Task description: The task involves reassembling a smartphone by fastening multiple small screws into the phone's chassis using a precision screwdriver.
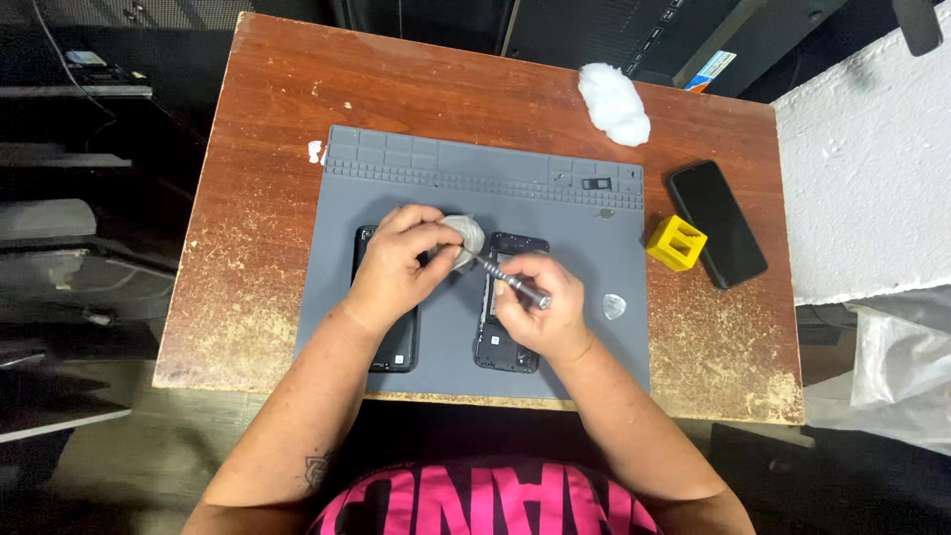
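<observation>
Grey mat (pixel 555 213) on the tabletop (pixel 277 119): left hand (pixel 396 263) pinches a cloth wad (pixel 464 238), right hand (pixel 540 307) grips a screwdriver (pixel 505 275), tip wiped at ten o'clock above the opened phone (pixel 510 342); steady rubbing needed.

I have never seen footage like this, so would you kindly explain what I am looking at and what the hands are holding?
There is no machine here: a person wears a camera on the head, so this single picture looks straight down at their own two hands over a worn wooden table. A grey work mat lies on it. The left hand pinches a small pale wad; the right hand grips a slim metal screwdriver, its tip towards the wad. Under the hands lie two opened dark phone parts, one left, one right. A pale pick rests on the mat. Off the mat are a yellow block, a whole black phone and white wadding.
</observation>
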